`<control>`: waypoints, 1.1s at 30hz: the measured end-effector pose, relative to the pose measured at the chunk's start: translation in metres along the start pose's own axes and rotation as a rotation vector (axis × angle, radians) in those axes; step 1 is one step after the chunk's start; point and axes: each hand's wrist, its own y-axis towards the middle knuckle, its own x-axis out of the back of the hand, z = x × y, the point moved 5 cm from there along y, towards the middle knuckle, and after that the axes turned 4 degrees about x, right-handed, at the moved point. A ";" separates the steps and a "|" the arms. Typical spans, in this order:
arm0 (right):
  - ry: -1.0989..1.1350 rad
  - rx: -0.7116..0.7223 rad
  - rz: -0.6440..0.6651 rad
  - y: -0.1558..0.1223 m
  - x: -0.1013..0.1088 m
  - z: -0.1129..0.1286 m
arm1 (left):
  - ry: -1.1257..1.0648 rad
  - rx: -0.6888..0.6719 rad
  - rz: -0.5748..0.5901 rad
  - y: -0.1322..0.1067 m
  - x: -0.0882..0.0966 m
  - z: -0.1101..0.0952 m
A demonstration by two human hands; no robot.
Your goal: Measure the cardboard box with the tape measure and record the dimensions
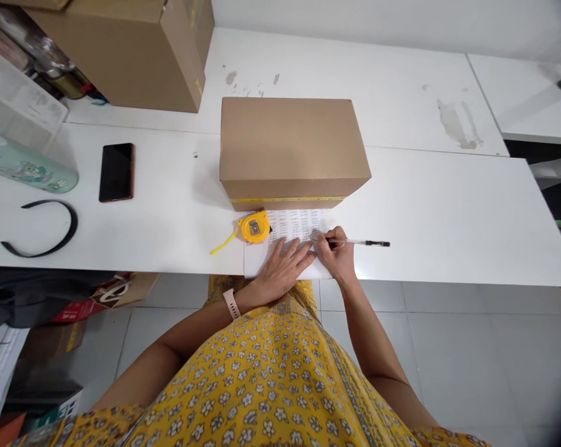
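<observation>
A white sheet of paper (pixel 257 264) with columns of handwriting lies at the table's front edge. My left hand (pixel 283 267) rests flat on it, fingers spread. In my right hand (pixel 339 254) is a pen (pixel 371 243) with a clear barrel and black end, its tip down at the written rows and its back end pointing right. A yellow tape measure (pixel 255 227) sits on the paper's left part, a short yellow strap trailing from it. Just behind the paper stands a closed brown cardboard box (pixel 292 139), which covers the sheet's far edge.
On the white table (pixel 448 217), a phone (pixel 116 172), a black headband (pixel 73 223) and a mint green bottle (pixel 29 164) lie to the left. A bigger cardboard box (pixel 117 56) stands at the back left. Bags (pixel 117 292) are below the left edge.
</observation>
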 end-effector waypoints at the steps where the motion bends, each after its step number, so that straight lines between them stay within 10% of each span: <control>1: 0.000 0.001 -0.001 0.000 0.000 0.000 | 0.004 -0.002 0.001 0.000 0.001 0.000; 33: -0.015 0.000 -0.024 0.000 0.003 0.000 | -0.005 0.002 0.004 0.001 0.002 0.000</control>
